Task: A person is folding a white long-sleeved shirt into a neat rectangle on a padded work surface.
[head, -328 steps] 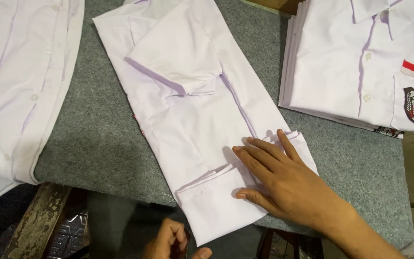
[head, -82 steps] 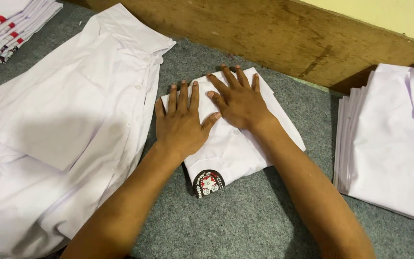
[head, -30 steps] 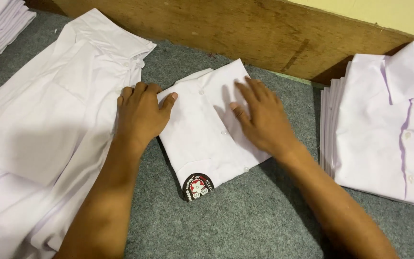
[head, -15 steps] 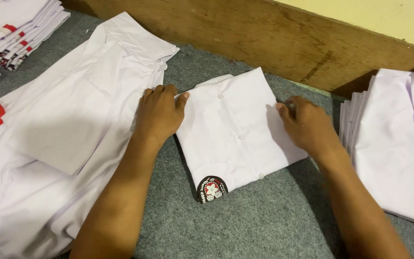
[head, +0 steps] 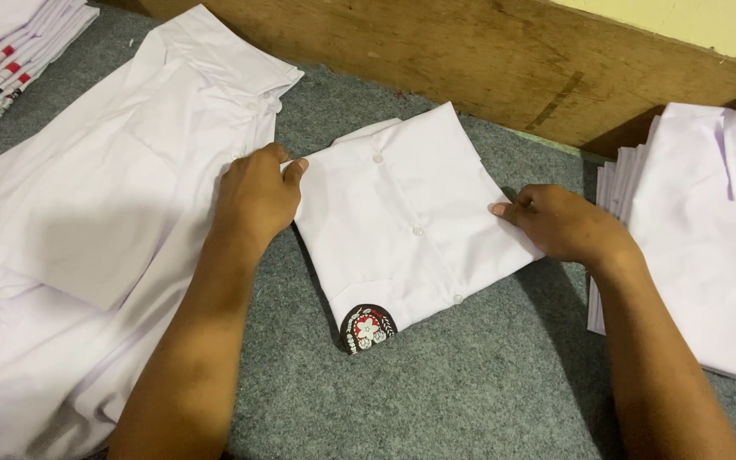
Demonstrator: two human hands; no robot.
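A folded white shirt (head: 411,221) lies on the grey felt surface (head: 470,392), button row up, with a round dark badge (head: 366,328) sticking out at its near corner. My left hand (head: 255,200) grips the shirt's left edge, fingers curled over it. My right hand (head: 564,223) pinches the shirt's right edge. Both forearms reach in from the bottom of the view.
A large unfolded white shirt (head: 104,221) is spread out on the left. A stack of folded white shirts (head: 709,230) sits on the right, another stack (head: 19,43) at the far left corner. A wooden board (head: 487,60) runs along the back.
My hands moved from pressing flat on top of the folded shirt to its left and right edges, which they now grip. The shirt has stayed in place.
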